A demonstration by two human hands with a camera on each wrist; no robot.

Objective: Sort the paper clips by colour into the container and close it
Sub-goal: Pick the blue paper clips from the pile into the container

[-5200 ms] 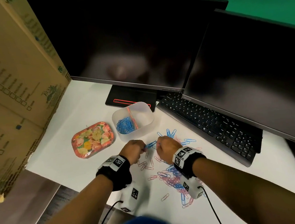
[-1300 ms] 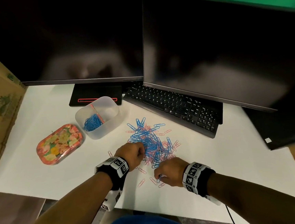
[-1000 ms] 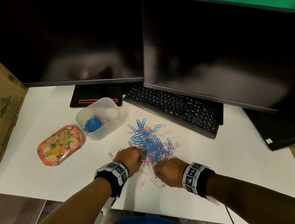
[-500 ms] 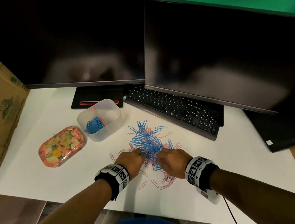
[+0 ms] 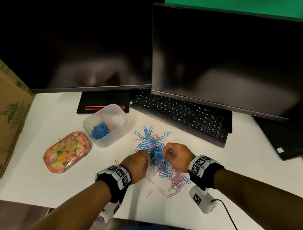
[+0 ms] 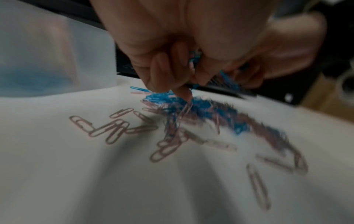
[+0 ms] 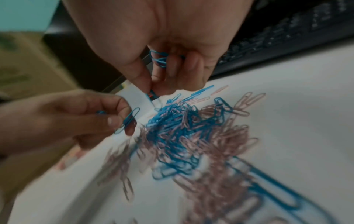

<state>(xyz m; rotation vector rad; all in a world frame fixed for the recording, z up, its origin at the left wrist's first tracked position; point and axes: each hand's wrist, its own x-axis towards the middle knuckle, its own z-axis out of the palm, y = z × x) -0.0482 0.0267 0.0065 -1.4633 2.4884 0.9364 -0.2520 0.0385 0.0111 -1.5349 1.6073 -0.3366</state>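
Both hands over mixed paper clip pile (image 5: 158,156) mid-counter (image 5: 43,183); left hand (image 5: 137,163) and right hand (image 5: 178,158) fingers curled, gripping blue clips (image 7: 159,59). Divided container (image 5: 106,126) open, bare counter between.

Left hand (image 6: 191,50) clutching blue paper clips (image 6: 193,56)

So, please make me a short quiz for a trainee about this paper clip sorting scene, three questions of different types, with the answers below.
1. True or false: the container already holds pink paper clips.
2. Multiple choice: what does the left hand pinch? A) a blue clip B) a pink clip C) nothing
3. Fill in: the floral lid lies on the table, to the ___ of the container in the head view.

Key
1. False: only blue clips lie in one compartment; the other looks empty.
2. A: the right hand also holds blue clips.
3. Left.
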